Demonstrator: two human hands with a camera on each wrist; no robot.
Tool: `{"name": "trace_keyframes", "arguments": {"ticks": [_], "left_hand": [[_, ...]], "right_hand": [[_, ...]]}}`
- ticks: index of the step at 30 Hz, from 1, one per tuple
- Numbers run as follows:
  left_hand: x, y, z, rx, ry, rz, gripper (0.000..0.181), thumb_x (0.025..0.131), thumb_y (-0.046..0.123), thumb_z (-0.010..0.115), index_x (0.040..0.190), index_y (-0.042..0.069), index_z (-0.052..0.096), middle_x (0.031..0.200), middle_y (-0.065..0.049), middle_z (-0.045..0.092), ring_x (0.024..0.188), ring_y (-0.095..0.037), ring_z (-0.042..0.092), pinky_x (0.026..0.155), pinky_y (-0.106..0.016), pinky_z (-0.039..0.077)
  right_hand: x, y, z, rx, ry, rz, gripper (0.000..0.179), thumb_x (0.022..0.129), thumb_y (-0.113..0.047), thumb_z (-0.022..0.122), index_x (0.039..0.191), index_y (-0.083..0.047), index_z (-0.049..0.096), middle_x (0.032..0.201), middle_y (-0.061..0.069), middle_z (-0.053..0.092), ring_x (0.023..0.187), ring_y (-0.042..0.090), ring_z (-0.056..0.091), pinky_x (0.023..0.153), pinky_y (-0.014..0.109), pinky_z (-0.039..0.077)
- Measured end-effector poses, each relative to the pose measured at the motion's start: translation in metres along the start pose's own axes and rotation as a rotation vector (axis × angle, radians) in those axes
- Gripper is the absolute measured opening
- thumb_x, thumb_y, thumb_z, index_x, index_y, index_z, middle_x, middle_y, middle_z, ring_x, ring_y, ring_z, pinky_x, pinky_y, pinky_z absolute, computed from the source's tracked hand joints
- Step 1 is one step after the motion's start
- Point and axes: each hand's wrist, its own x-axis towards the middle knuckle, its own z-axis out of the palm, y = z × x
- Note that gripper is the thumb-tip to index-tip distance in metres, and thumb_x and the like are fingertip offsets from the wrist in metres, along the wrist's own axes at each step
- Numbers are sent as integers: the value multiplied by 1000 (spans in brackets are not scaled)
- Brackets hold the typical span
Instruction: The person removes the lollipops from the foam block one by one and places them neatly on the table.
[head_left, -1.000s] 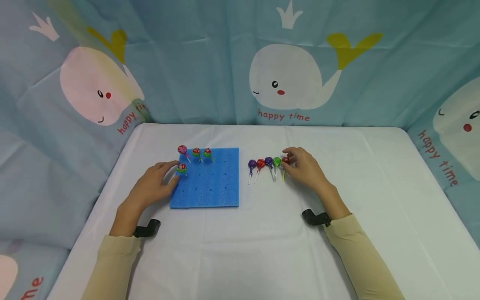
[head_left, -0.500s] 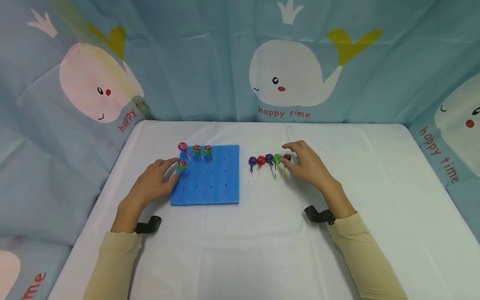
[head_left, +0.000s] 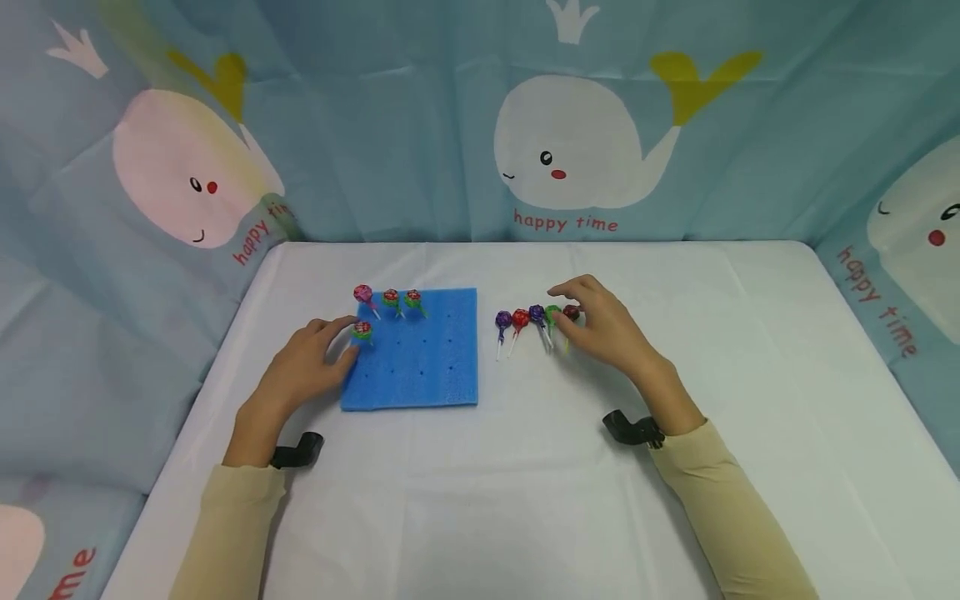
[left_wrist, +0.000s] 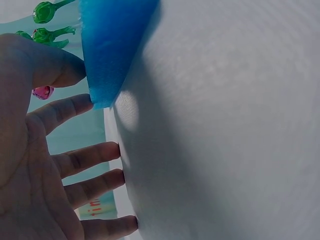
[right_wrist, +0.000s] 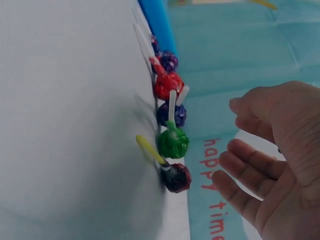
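We rest the left hand point(head_left: 300, 367) at the near-side edge of a blue foam board point(head_left: 438, 385), thumb and forefinger parted and their tips against that edge, the other fingers spread. Just past that gap stands a red-and-green lollipop point(head_left: 362, 330), with three more upright lollipops point(head_left: 391, 298) beyond the forefinger. Our right hand point(head_left: 609, 333) hovers with thumb and fingers wide apart, holding nothing. Below it lie the green lollipop point(head_left: 552, 311), partly behind our thumb in the head view, and the dark red lollipop point(head_left: 572, 312); left of the thumb lie a purple lollipop point(head_left: 537, 313), a red lollipop point(head_left: 521, 318) and another purple one point(head_left: 503, 320).
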Motion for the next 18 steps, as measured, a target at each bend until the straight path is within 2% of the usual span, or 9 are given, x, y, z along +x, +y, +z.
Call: {"name": "trace_keyframes", "arguments": {"ticks": [7, 9, 13, 18], "left_hand": [[-3, -2, 1, 2, -1, -7, 59, 106, 38, 55, 158, 12, 48, 149, -32, 54, 136, -53, 52, 107, -76, 47], [-2, -2, 2, -2, 2, -5, 59, 106, 38, 55, 158, 11, 48, 149, -32, 54, 136, -53, 52, 107, -76, 47], [-1, -2, 2, -11, 5, 4, 58, 106, 37, 54, 158, 12, 47, 149, -31, 54, 136, -52, 53, 107, -76, 47], [-1, -1, 1, -14, 13, 6, 58, 106, 36, 55, 157, 11, 49, 149, -31, 54, 136, -52, 53, 107, -76, 47]], "right_hand": [[4, -13, 12, -14, 1, -21, 36, 101, -18, 71, 135, -7, 68, 137, 13, 62, 105, 34, 65, 93, 46, 56], [6, -16, 15, -14, 6, -28, 36, 101, -19, 71, 135, -8, 68, 136, 12, 62, 108, 34, 66, 96, 46, 57], [10, -23, 23, -10, 12, -55, 35, 100, -19, 72, 134, -10, 69, 135, 11, 62, 126, 34, 65, 110, 49, 55], [16, -32, 29, -6, 15, -108, 33, 100, -18, 72, 132, -8, 69, 133, 12, 63, 129, 33, 64, 112, 49, 53]]}}
